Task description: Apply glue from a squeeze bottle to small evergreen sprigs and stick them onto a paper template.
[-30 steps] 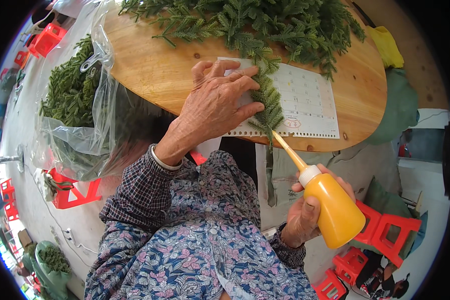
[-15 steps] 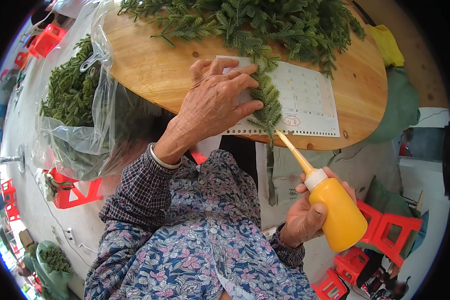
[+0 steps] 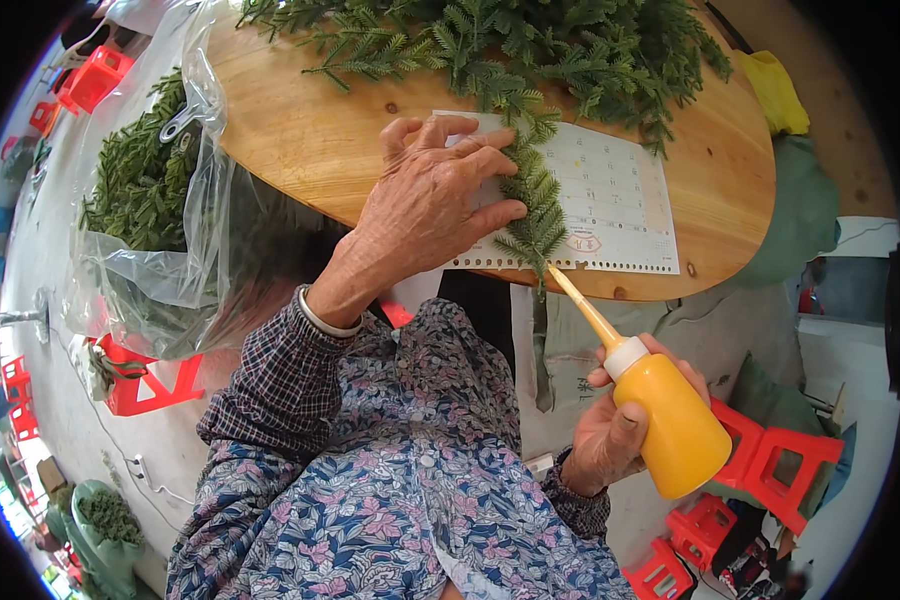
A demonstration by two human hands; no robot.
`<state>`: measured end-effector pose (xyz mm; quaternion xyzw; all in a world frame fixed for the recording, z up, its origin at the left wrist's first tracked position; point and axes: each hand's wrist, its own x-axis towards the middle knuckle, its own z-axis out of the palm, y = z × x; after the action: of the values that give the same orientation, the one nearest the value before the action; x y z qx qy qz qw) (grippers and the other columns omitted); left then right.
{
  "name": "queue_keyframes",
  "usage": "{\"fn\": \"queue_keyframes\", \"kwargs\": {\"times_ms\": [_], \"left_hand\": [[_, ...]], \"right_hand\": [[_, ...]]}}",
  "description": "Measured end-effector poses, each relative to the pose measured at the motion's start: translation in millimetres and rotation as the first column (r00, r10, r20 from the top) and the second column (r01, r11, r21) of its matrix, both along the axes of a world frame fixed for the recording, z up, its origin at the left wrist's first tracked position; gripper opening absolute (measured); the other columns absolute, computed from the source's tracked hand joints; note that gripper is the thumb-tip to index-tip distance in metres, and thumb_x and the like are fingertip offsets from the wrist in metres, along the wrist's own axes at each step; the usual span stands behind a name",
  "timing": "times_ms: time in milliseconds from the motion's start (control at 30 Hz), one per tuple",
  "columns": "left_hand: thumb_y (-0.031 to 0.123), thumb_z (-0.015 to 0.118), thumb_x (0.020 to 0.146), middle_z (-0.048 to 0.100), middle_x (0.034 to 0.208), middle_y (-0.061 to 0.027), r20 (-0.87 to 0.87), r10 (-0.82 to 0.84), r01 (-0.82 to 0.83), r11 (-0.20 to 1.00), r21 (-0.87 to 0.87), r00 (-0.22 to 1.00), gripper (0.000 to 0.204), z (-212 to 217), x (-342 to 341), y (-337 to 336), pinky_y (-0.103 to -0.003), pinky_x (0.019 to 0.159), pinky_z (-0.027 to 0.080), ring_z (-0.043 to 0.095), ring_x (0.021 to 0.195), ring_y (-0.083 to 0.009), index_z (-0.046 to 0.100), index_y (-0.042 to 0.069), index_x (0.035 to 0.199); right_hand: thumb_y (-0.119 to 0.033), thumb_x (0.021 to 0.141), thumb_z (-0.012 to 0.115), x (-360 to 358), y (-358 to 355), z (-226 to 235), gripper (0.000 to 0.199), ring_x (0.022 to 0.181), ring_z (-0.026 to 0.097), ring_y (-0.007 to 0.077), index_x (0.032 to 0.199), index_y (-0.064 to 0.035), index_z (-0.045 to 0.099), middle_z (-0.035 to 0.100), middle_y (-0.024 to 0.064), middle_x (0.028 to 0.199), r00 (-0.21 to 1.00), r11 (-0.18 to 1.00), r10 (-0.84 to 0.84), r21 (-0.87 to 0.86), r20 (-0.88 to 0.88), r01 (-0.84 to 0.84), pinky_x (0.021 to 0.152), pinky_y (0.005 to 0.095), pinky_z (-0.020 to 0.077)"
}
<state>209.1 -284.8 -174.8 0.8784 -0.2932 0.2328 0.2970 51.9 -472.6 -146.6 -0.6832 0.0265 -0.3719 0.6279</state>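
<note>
A green artificial fir sprig (image 3: pixel 538 205) lies over a white calendar sheet (image 3: pixel 625 195) at the table's near edge, its stem end toward me. Fingertips and thumb of my left hand (image 3: pixel 432 190) rest along the sprig's left side, bent and holding it against the sheet. Wrapped round a squeeze bottle (image 3: pixel 672 428) filled with yellow-orange liquid is my right hand (image 3: pixel 610 440). The bottle is tilted, its long narrow nozzle (image 3: pixel 585 312) pointing up and left. The nozzle's tip is at the sprig's stem end; whether they touch I cannot tell.
More fir branches (image 3: pixel 530 45) are heaped across the far side of the wooden table (image 3: pixel 300 130). A clear plastic bag (image 3: pixel 150 265) full of greenery stands to the left. Red stools (image 3: pixel 790 470) stand at lower right, and a green sack (image 3: pixel 795 210) sits beyond the table's right edge.
My right hand has shifted the bottle slightly left, bringing the nozzle tip a little left along the sprig's stem end. The left hand and the sprig look unchanged.
</note>
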Motion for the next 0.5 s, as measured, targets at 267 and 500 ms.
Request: {"fn": "queue_keyframes", "kwargs": {"times_ms": [267,500], "left_hand": [[0.042,0.067,0.083,0.064,0.122,0.0014,0.017,-0.006,0.006,1.0,-0.003,1.0,0.032,-0.8,0.4,-2.5,-0.045,0.105,0.017,0.047,0.12,-0.0217,0.069,0.014,0.097],[0.043,0.067,0.083,0.064,0.121,0.0013,0.022,-0.006,0.006,1.0,-0.001,1.0,0.033,-0.1,-0.9,-1.3,-0.045,0.105,0.017,0.046,0.12,-0.0215,0.069,0.014,0.097]], "right_hand": [[-0.04,0.076,0.078,-2.3,-4.7,-3.2,0.07,0.072,0.063,0.025,0.121,0.0003,0.043,0.059,0.0229,0.107,1.0,1.0,-0.008,-0.008,0.002,0.008,0.055,0.0277,0.0587],[-0.042,0.076,0.077,-6.5,-3.0,-3.1,0.069,0.072,0.063,0.0243,0.12,-0.0008,0.043,0.059,0.0224,0.108,1.0,1.0,-0.01,-0.007,-0.013,0.01,0.055,0.0275,0.0589]]}}
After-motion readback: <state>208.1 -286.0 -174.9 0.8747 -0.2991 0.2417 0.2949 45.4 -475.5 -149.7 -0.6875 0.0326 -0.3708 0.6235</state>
